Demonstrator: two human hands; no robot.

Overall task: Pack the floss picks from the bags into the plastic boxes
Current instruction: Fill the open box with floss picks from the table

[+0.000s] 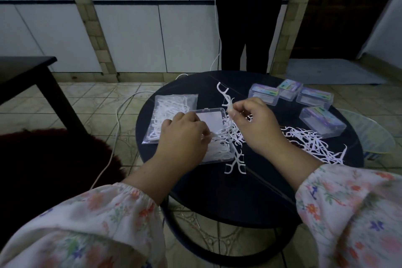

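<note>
1. We are mid-way through filling the open clear plastic box [208, 119] that sits left of centre on the round dark tabletop [217, 191]; white floss picks already lie in its near half.
2. To do this step well, we should lay each pick flat and pointing the same way as those already in the box, so the lid can later close without catching.
3. We judge it best to draw one pick at a time from the loose tangle of white floss picks [232, 137] just right of the box, since their hooked heads snag on one another.
4. Our left hand [182, 132] is curled over the box's near half, its fingertips pinching what looks like a pick or two against the contents.
5. Our right hand [256, 124] is lifted above the tangle, thumb and forefinger clamped on a single white floss pick [226, 98] whose forked head points toward the far edge.
6. A clear plastic bag of floss picks [171, 111] lies by the left edge, touching the box.
7. A second loose heap of white picks [313, 143] spreads near the right edge.
8. Four closed clear boxes with coloured labels [291, 98] stand at the far right.
</note>
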